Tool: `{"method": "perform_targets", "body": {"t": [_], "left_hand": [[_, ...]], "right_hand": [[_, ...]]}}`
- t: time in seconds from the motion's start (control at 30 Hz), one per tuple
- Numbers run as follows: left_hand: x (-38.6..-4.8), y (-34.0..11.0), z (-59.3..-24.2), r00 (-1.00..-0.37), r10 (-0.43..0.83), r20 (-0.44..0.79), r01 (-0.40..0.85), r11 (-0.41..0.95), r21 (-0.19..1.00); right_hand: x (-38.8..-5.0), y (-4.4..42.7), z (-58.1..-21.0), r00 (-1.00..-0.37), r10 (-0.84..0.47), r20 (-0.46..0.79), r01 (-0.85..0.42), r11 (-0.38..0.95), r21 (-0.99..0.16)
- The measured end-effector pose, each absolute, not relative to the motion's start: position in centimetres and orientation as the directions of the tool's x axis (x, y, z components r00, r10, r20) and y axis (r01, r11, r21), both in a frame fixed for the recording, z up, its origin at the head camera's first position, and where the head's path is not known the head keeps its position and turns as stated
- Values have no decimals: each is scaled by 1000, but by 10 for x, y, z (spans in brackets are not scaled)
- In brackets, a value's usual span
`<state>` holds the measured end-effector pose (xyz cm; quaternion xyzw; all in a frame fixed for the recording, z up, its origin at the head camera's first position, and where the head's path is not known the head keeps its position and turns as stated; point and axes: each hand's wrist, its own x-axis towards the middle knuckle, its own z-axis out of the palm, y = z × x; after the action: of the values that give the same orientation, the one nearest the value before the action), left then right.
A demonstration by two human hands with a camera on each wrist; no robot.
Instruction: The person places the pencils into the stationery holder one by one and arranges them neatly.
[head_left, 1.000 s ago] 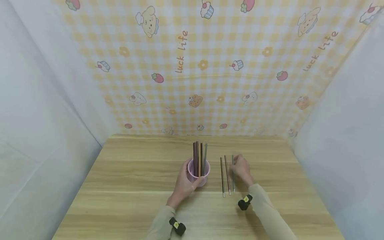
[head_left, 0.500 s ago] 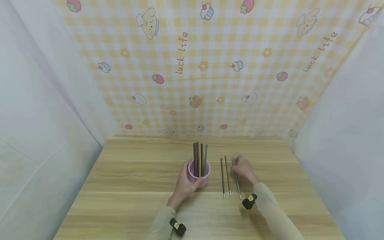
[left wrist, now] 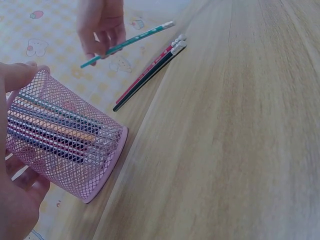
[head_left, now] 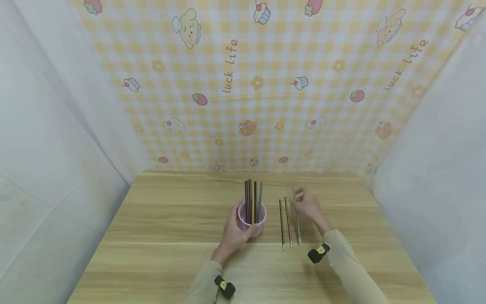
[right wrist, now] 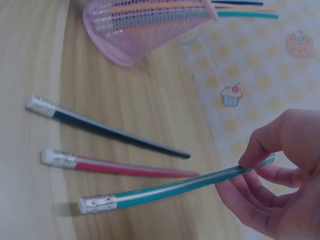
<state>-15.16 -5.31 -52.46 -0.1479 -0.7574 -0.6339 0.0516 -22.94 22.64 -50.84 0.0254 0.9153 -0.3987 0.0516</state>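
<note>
A pink mesh pencil cup (left wrist: 70,145) stands on the table, and several pencils (head_left: 252,202) rise out of it. My left hand (head_left: 234,232) grips the cup round its side. To the right, my right hand (head_left: 308,206) pinches a green pencil (right wrist: 165,190) between thumb and fingers near its far end; its white eraser end points toward me. A dark pencil (right wrist: 120,134) and a red pencil (right wrist: 130,169) lie side by side on the table between the cup and the green pencil, their white erasers toward me as well.
The wooden table (head_left: 159,261) ends at a yellow checked cloth backdrop (head_left: 281,139). White walls (head_left: 49,169) close in the left and right sides. A small black camera is strapped to each wrist.
My right hand has the green pencil throughout. The pencil's eraser end first swings right, toward me, then the hand and pencil shift away from me. The left hand and cup stay put.
</note>
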Motion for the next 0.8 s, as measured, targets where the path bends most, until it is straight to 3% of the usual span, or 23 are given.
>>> {"method": "perform_targets", "body": {"t": [0.33,0.57,0.8], "left_hand": [[-152,-53,-524,-952,173,254,281,157,947],[-165,-49,-560,-953,133,273,293,160,943],[-168,-52,-567,-953,148,264,285,143,948]], "right_hand": [[-226,213,-487,-1000,-19,-15,-1,649,-761],[-223,205,-472,-1000,-22,23,-31,610,-792],[-219,194,-455,-996,-19,85,-81,545,-835]]}}
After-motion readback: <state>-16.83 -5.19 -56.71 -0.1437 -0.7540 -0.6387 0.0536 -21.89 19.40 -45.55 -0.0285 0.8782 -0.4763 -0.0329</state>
